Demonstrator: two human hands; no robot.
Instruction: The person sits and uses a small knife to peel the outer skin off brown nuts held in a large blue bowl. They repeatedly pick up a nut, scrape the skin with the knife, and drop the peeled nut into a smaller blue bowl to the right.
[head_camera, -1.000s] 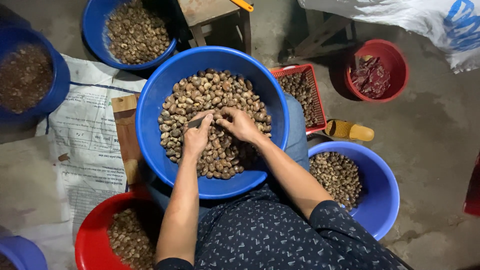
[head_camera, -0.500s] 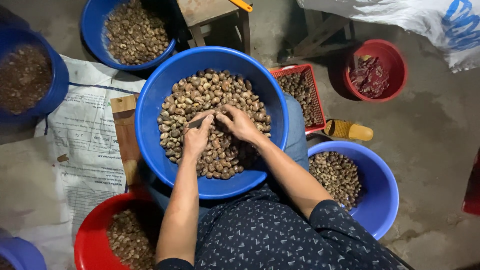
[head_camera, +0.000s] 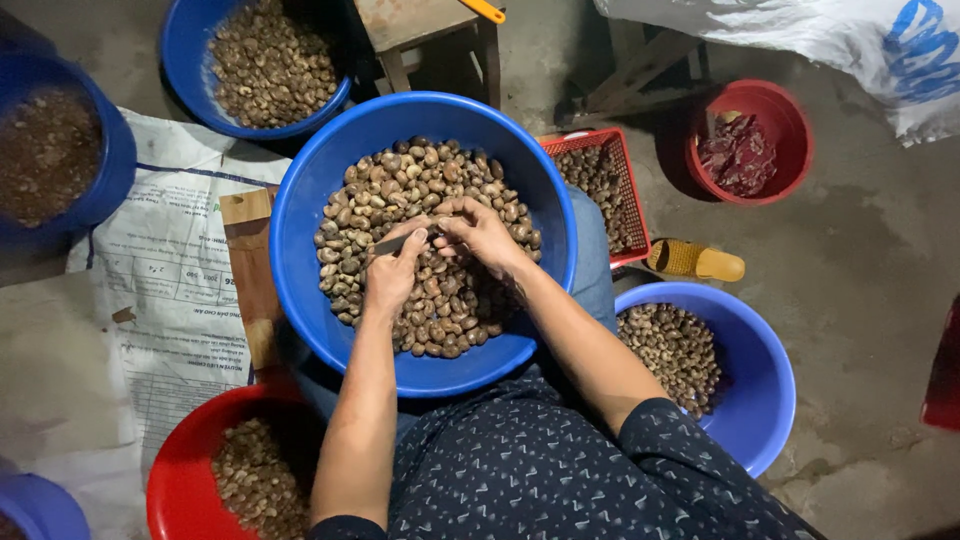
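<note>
A big blue basin rests on my lap, filled with brown nuts in their shells. My left hand is over the middle of the pile and grips a small dark blade. My right hand meets it from the right, fingers pinched on a single nut at the blade's tip. Both forearms reach in over the near rim.
More basins ring me: a blue one of nuts far left, a dark blue one at left, a red one near left, a blue one at right. A red crate, a red bucket, a yellow sandal, a wooden stool.
Both hands stay at the middle of the basin. The fingers have shifted slightly around the nut and blade.
</note>
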